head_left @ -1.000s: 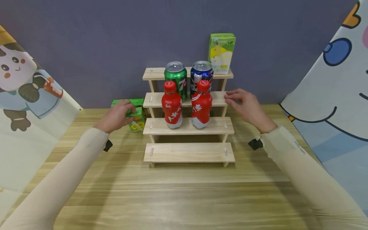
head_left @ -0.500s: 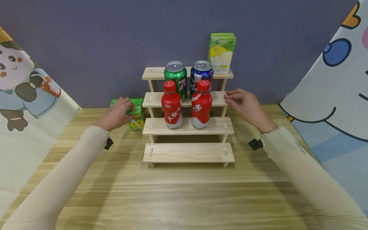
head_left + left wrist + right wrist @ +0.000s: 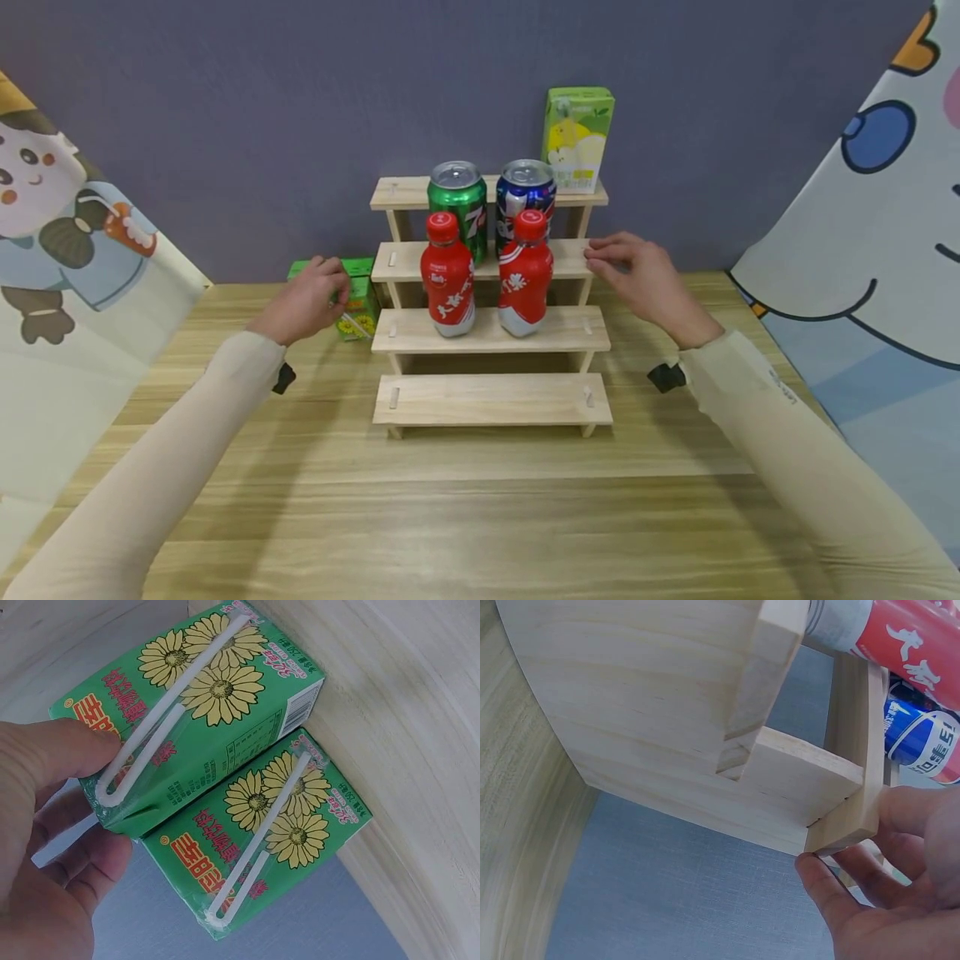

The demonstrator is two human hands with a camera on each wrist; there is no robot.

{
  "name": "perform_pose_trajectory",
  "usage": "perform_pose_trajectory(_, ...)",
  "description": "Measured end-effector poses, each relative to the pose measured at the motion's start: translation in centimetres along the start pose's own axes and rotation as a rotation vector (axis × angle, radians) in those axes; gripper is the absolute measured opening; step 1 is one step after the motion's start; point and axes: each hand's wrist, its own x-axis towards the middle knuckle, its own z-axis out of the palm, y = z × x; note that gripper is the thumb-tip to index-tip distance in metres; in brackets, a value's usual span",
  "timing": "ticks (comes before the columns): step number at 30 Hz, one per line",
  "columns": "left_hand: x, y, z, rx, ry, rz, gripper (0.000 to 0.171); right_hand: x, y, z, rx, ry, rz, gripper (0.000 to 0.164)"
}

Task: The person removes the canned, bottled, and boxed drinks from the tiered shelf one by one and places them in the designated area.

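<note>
Left of the wooden tiered rack, my left hand [image 3: 306,302] grips the end of a green drink carton [image 3: 217,712], thumb on its straw side. This carton has yellow flowers and a white straw. A matching carton [image 3: 281,832] stands right beside it in the left wrist view; in the head view only its green top [image 3: 358,267] shows behind. My right hand [image 3: 637,271] pinches the right end of a board of the rack [image 3: 847,825], thumb above and fingers at the edge and below.
Two red bottles [image 3: 447,283] stand on the rack's second step from the front. Behind them are a green can [image 3: 459,200] and a blue can [image 3: 527,190]. A light green juice carton [image 3: 577,137] stands on the top step, near the dark back wall [image 3: 300,125].
My left hand and the gripped carton have shifted slightly left and back, closer to the other carton. My right hand stays at the rack's board.
</note>
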Motion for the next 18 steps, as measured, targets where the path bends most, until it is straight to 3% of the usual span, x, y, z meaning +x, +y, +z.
perform_pose_trajectory(10, 0.06, -0.04, 0.05, -0.010, -0.014, -0.024, 0.030, 0.04, -0.02, 0.17, -0.004, -0.006, 0.016, 0.028)
perform_pose_trajectory(18, 0.16, 0.00, 0.17, 0.002, 0.009, 0.015, 0.030, 0.00, -0.17, 0.05, 0.017, 0.009, -0.003, 0.027)
